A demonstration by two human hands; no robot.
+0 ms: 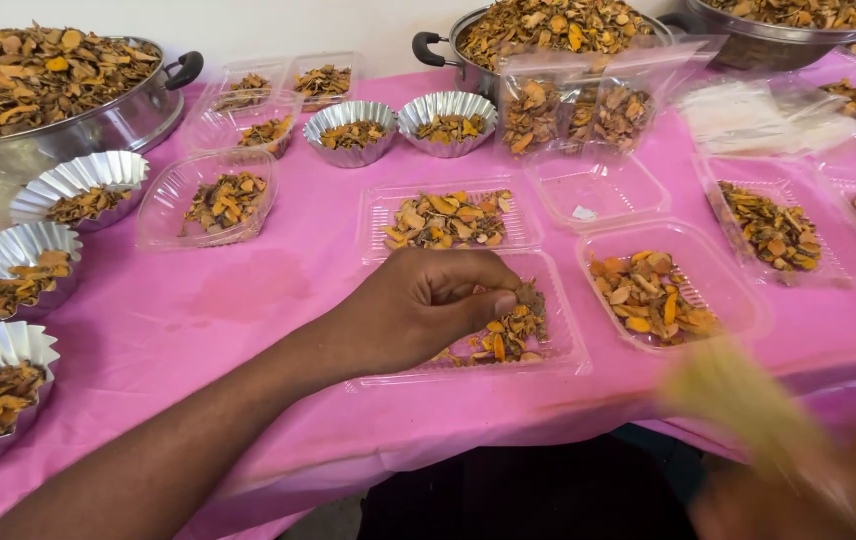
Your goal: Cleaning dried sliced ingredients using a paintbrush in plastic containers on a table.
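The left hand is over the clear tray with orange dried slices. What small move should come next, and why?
Probably open the fingers and let the pinch fall. The left hand holds its fingertips closed on a small brownish bit, right above the clear tray that already holds slices. The right hand is blurred at the frame's edge.

head camera looks down, close over pink table, lower right blurred.

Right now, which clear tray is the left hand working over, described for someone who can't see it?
On the pink tablecloth, find the row of clear plastic trays nearest the front edge. The tray is the leftmost there, under the left hand; unlike its neighbours, its dried orange-brown chips fill only the right part.
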